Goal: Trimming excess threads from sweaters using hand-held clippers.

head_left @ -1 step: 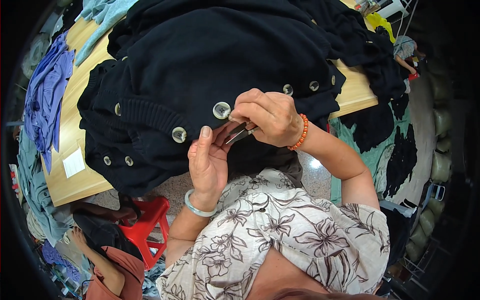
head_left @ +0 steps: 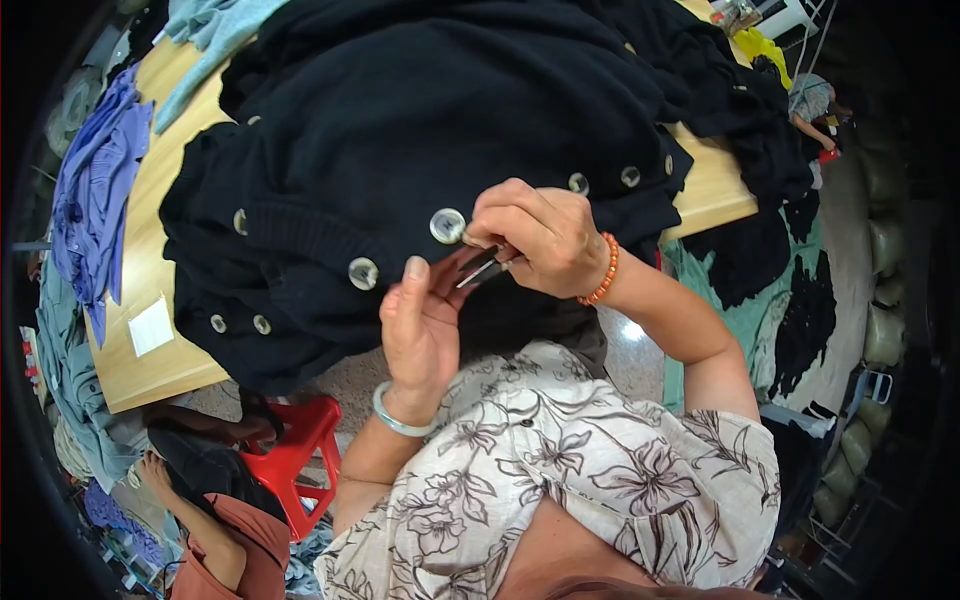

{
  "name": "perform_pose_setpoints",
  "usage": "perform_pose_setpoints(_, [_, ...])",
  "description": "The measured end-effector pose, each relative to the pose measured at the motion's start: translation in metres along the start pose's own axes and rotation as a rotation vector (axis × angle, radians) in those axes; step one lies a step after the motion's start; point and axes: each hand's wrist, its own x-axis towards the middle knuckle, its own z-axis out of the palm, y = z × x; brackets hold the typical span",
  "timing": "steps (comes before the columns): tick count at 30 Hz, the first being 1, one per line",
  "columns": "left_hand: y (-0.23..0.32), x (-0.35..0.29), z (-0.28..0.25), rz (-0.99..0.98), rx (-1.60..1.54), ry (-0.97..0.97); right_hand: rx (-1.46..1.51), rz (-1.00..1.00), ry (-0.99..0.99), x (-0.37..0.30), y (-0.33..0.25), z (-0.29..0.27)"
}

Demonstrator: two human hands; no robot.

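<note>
Head view: black knitted cardigan with large pale round buttons [head_left: 400, 170] heaped across the pale wooden surface [head_left: 150, 260], front edge spilling off toward six o'clock; left hand [head_left: 420, 325] at centre, fingers [head_left: 412, 285] closed on a fold of the knit, thumb up. At two o'clock from it, right hand [head_left: 540, 235] with fingers pinched shut around small dark metal snips [head_left: 482, 268], just beside one button [head_left: 447, 225]. Probably soft, limp and stretchy, moderately heavy in bulk; best gripped at the firmer ribbed button band, snips by the handles, away from the sharp tips.
</note>
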Motion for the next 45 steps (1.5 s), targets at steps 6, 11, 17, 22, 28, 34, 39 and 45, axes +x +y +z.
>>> perform_pose_setpoints(6, [-0.005, -0.003, -0.006, -0.102, 0.072, 0.016, 0.093, 0.153, -0.002, -0.005, -0.001, 0.006])
perform_pose_setpoints(11, [0.013, -0.036, 0.006, 0.339, 1.004, -0.178, 0.328, 0.396, 0.032, -0.011, -0.016, 0.01])
perform_pose_setpoints(17, [0.032, 0.01, 0.025, 0.663, 1.407, -0.153, 0.514, 0.538, 0.056, -0.008, -0.024, 0.01])
perform_pose_setpoints(22, [0.029, 0.027, 0.014, 0.631, 1.33, -0.174, 0.417, 0.445, 0.115, -0.011, -0.017, 0.021])
perform_pose_setpoints(28, [0.026, 0.039, 0.004, 0.655, 1.272, -0.125, 0.235, 0.308, 0.202, -0.001, -0.012, 0.032])
perform_pose_setpoints(34, [0.03, 0.021, 0.007, 0.629, 1.256, -0.086, 0.116, 0.189, 0.215, 0.0, -0.03, 0.028])
perform_pose_setpoints(39, [0.024, 0.035, -0.008, 0.6, 1.237, -0.089, 0.069, 0.227, 0.168, -0.003, -0.02, 0.037])
perform_pose_setpoints(45, [0.024, 0.026, -0.004, 0.589, 1.222, -0.105, 0.024, 0.186, 0.177, -0.001, -0.029, 0.029])
